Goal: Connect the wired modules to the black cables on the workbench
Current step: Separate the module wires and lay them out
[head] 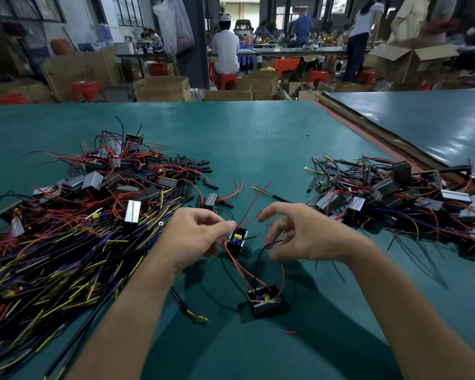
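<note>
My left hand (195, 237) pinches a small black module (237, 239) with yellow and blue parts and red wires, held just above the green workbench (258, 138). My right hand (302, 237) hovers to the right of it with fingers spread and loosely curled, close to a thin black wire, holding nothing that I can see. A second open black module (266, 300) lies on the bench nearer me, joined by red wires. A black cable with yellow tips (187, 308) lies under my left forearm. Another black cable (274, 196) lies beyond my hands.
A big heap of black cables with yellow ends (52, 264) and wired modules (115, 176) fills the left. Short black sleeves (192, 165) lie behind it. Another pile of modules (395, 193) sits right. A red scrap (291, 332) lies near me. People work at far tables.
</note>
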### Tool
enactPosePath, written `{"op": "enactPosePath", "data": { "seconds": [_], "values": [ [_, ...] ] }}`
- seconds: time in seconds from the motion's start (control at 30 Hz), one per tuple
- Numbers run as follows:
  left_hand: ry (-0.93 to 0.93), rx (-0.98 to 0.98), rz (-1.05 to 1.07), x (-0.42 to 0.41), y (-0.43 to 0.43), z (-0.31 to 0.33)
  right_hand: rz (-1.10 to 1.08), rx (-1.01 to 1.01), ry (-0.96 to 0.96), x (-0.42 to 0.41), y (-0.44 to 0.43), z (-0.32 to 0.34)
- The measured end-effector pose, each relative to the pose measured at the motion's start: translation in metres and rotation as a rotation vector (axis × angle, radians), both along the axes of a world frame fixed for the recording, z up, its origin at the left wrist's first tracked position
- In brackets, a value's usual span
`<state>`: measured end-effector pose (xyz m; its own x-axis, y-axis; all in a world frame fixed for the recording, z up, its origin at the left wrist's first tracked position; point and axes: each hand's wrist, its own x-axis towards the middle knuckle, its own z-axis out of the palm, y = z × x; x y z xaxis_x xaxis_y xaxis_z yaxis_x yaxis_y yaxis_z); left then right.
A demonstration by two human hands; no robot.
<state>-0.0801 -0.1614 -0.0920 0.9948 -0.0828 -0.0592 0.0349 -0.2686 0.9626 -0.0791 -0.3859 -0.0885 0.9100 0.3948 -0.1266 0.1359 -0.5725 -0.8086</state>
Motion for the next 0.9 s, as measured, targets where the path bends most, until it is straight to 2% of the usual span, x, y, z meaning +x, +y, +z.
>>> {"op": "enactPosePath", "data": {
  "seconds": [0.17, 0.3, 0.47, 0.57, 0.63, 0.7, 0.77, 0.83, 0.9],
  "values": [
    [0.033, -0.010, 0.022, -0.001, -0.001, 0.001, -0.218, 0.231, -0.048, 0.003, -0.004, 0.007],
    [0.027, 0.030, 0.045, 0.000, -0.002, -0.001, -0.377, 0.239, -0.126, 0.006, -0.004, 0.009],
    [-0.003, 0.067, 0.072, 0.002, 0.001, -0.002, -0.417, 0.261, -0.147, 0.006, 0.000, 0.010],
    [-0.017, 0.077, 0.087, 0.003, 0.001, -0.002, -0.350, 0.346, -0.141, 0.002, 0.002, 0.013],
    [-0.019, 0.072, 0.084, 0.003, 0.001, -0.002, -0.221, 0.387, -0.077, -0.001, 0.003, 0.013],
    [-0.023, 0.064, 0.075, 0.002, 0.000, -0.001, -0.038, 0.291, 0.019, -0.004, 0.005, 0.009],
    [-0.024, 0.060, 0.058, 0.000, -0.001, 0.000, 0.118, 0.095, 0.050, -0.006, 0.010, 0.003],
    [-0.016, 0.060, 0.028, -0.002, -0.001, 0.001, 0.183, -0.035, 0.029, -0.008, 0.014, -0.002],
    [-0.002, 0.042, 0.001, -0.004, 0.000, 0.003, 0.220, -0.046, 0.027, -0.009, 0.016, -0.002]
  ]
}}
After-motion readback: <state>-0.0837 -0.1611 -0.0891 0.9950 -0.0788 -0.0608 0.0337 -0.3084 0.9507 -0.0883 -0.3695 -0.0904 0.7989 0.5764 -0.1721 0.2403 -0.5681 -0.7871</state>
